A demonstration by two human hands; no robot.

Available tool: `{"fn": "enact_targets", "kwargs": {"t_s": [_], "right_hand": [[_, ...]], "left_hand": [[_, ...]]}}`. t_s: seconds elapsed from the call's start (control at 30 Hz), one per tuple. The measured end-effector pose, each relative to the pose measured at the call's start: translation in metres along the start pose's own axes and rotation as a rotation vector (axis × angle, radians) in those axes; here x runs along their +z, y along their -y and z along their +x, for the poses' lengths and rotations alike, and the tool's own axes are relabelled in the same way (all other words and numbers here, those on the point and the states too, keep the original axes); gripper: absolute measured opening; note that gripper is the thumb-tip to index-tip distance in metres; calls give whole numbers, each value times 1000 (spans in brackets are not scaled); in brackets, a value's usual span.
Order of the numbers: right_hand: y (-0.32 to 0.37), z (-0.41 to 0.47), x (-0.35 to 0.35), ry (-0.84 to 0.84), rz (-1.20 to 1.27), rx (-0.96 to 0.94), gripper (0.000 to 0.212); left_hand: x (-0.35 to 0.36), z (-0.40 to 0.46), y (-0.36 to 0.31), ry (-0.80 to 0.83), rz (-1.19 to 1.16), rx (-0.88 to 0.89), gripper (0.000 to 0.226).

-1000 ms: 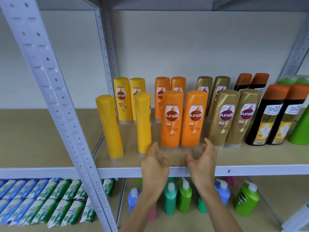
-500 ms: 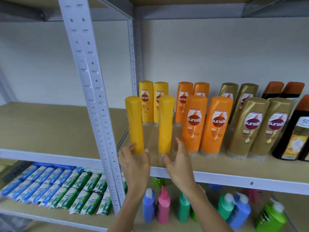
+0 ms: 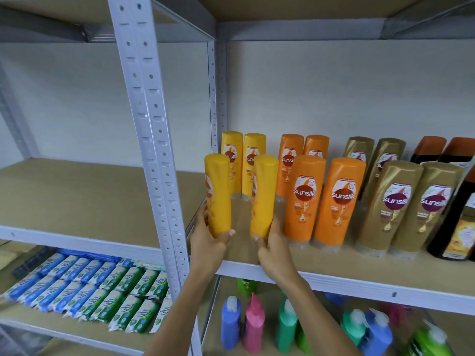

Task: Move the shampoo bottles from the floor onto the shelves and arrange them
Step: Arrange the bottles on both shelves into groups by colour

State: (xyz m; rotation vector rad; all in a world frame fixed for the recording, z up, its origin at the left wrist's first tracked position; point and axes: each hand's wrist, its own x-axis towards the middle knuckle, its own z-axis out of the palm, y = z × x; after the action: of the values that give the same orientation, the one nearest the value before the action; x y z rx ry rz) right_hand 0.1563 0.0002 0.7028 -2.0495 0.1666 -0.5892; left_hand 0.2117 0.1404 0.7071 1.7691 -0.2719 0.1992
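Observation:
Two yellow shampoo bottles stand at the front left of the middle shelf (image 3: 359, 281). My left hand (image 3: 209, 238) grips the base of the left yellow bottle (image 3: 218, 194). My right hand (image 3: 273, 246) grips the base of the right yellow bottle (image 3: 263, 196). Both bottles are turned side-on, labels mostly facing away. Behind them stand two more yellow bottles (image 3: 243, 163). To the right are orange bottles (image 3: 323, 199), gold bottles (image 3: 411, 206) and dark bottles with orange caps (image 3: 447, 150), in rows of two.
A grey perforated upright (image 3: 151, 150) rises just left of my left hand. The left bay's shelf board (image 3: 77, 196) carries nothing in view. Below lie blue and green soap packs (image 3: 84, 291) and coloured pump bottles (image 3: 254, 322).
Both hands moved left from the orange bottles and closed on the bases of the two front yellow bottles. The view shifted left and upward.

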Motion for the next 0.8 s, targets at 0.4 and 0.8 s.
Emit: {"fn": "enact_targets", "kwargs": {"t_s": [0.4,0.8], "right_hand": [[0,0,-4,12,121,31,49],[-4,4,-2,-11,89,30,41]], "left_hand": [[1,3,14,7,-6,36,75],[0,1,14,-21,-72,62,73]]}}
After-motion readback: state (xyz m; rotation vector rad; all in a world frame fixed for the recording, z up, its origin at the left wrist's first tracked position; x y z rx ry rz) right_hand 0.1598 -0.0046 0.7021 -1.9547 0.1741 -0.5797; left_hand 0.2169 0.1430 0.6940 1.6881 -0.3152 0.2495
